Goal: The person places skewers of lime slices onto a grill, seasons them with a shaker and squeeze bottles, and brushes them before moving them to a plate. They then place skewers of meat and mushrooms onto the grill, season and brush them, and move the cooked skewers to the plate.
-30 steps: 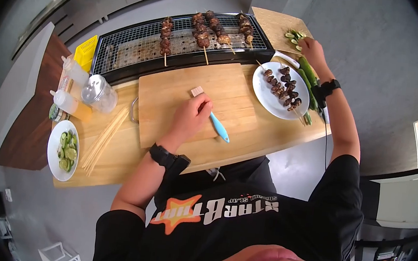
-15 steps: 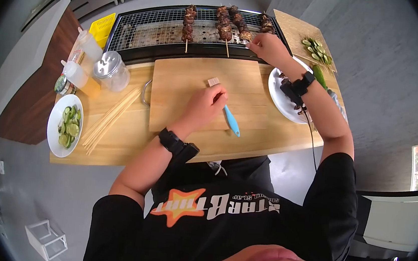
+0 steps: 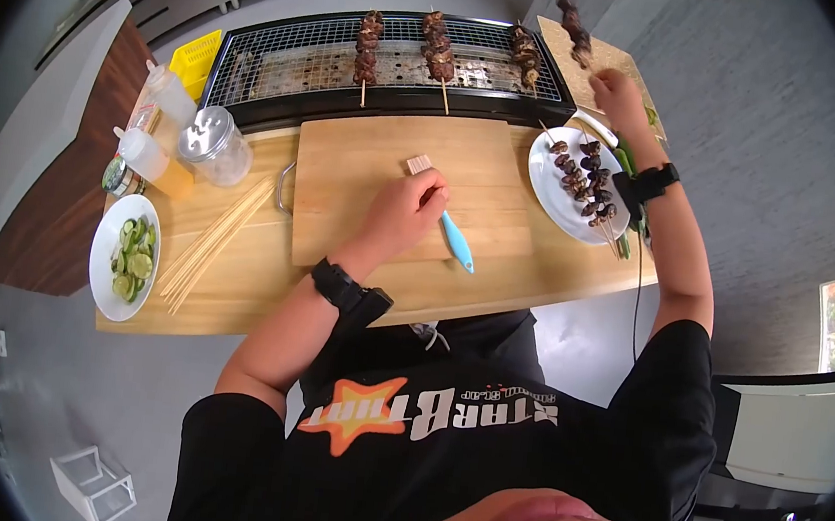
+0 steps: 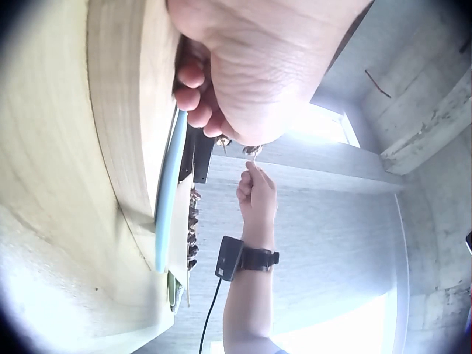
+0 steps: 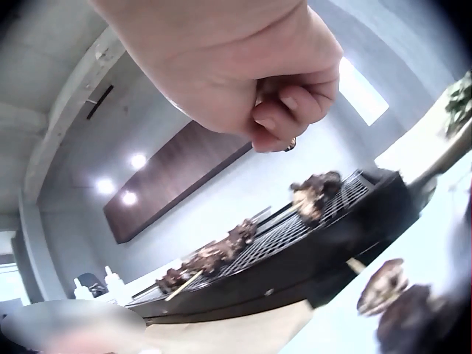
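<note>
In the head view the left hand [image 3: 404,211] rests on the cutting board [image 3: 344,183] with curled fingers round a blue-handled brush [image 3: 457,242]; its pale bristles stick out beyond the hand. The left wrist view shows the left hand [image 4: 258,74] over the brush handle [image 4: 169,192]. At the upper right, the right hand [image 3: 622,101] holds a meat skewer [image 3: 573,29] by its stick, raised above the brown board. Three meat skewers lie on the grill [image 3: 286,65]. The right wrist view shows the right hand [image 5: 236,70] with curled fingers; its skewer is not clearly visible there.
A white plate [image 3: 551,188] of smaller skewers stands right of the cutting board, beside green cucumbers. On the left are a bowl [image 3: 105,266] of lime slices, bare sticks [image 3: 213,241], a lidded jar [image 3: 215,146] and squeeze bottles. A cable hangs from the right wrist.
The right hand has gone from the lime slices to the grill, taken a skewer there and lifted it off towards the upper right. The left hand stays on the brush.
</note>
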`<move>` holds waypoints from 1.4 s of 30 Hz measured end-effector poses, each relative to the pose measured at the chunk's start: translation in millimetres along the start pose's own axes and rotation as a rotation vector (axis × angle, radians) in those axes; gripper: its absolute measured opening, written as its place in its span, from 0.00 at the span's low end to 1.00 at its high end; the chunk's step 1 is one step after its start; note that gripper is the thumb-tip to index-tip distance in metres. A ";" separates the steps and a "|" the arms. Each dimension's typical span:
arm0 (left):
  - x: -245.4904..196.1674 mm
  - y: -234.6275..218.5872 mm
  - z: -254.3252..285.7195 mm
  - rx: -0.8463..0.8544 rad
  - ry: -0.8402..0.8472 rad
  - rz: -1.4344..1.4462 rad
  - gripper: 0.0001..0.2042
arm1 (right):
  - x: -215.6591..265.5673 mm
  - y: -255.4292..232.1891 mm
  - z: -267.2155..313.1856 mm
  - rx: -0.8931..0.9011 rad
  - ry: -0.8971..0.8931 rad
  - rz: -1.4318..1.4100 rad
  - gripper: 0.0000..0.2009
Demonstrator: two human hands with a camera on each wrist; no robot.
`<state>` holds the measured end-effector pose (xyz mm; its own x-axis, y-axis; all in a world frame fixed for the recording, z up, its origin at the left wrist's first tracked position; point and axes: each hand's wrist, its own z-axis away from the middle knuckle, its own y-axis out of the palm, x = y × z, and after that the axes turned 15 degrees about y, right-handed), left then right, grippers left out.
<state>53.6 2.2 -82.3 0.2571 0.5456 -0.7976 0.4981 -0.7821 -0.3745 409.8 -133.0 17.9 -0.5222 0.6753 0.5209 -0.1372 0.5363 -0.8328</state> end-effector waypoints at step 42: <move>5.6 3.2 -0.8 -0.020 0.006 0.016 0.08 | -87.2 9.0 -16.3 0.039 0.180 -0.164 0.18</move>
<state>57.3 3.0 -87.6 0.2702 0.5346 -0.8007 0.5098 -0.7850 -0.3520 467.9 -178.8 -32.0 -0.3321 0.6618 0.6721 -0.2424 0.6288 -0.7389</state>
